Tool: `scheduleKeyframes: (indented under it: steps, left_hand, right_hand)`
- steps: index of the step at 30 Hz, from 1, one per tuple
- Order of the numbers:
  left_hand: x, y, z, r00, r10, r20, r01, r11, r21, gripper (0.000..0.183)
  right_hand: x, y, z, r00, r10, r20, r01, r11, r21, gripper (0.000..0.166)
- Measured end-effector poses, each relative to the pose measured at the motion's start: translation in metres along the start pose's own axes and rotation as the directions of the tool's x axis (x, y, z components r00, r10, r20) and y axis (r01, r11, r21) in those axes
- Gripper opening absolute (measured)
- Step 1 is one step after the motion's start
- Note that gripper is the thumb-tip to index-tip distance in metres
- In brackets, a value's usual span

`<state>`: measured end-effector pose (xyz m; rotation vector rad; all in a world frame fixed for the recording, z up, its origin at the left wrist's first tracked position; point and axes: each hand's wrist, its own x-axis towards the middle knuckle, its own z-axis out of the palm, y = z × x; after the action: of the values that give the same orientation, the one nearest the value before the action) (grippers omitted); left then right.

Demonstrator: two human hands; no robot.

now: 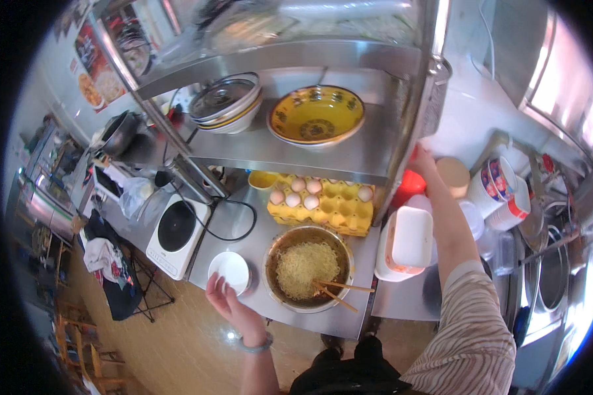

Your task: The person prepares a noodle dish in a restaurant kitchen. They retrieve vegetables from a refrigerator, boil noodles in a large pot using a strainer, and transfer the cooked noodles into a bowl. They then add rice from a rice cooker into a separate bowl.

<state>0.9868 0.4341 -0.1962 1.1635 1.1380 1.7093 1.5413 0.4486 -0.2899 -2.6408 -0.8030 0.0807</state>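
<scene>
My left hand (pixel 227 302) is at the near left side of a white bowl (pixel 231 270). Its fingers are apart and overlap the rim, and I cannot tell whether they touch it. To the right of that bowl, a metal basin (pixel 346 252) holds cooked noodles (pixel 307 269), with a pair of wooden chopsticks (pixel 343 286) resting over its near right rim. My right arm stretches far forward past the shelf post. The right hand (pixel 422 157) is beside a red plastic object (pixel 409 185). Blur and the post hide its fingers, so its grip is unclear.
Behind the basin stands a yellow egg tray (pixel 336 212) with several eggs. A steel shelf (pixel 296 160) above it carries a yellow patterned bowl (pixel 316 114) and stacked bowls (pixel 227 106). White plastic containers (pixel 410 239) stand right; an induction cooker (pixel 175 232) sits left, its black cable nearby.
</scene>
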Motion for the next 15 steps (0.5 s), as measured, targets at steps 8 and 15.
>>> scheduleKeyframes:
  steps: [8, 15]
  left_hand:
    - [-0.058, 0.033, 0.127, 0.584, -0.131, 0.801, 0.318, 0.945, -0.077, 0.024]
    - [-0.138, -0.056, 0.295, 0.274, -0.377, 0.885, 0.727, 0.683, 0.065, 0.032]
  right_hand:
    - [-0.024, -0.037, -0.066, 0.994, -0.070, 0.079, 0.067, 0.997, 0.045, 0.101]
    - [-0.019, -0.018, -0.118, 0.993, -0.114, -0.019, 0.115, 0.964, 0.240, 0.093]
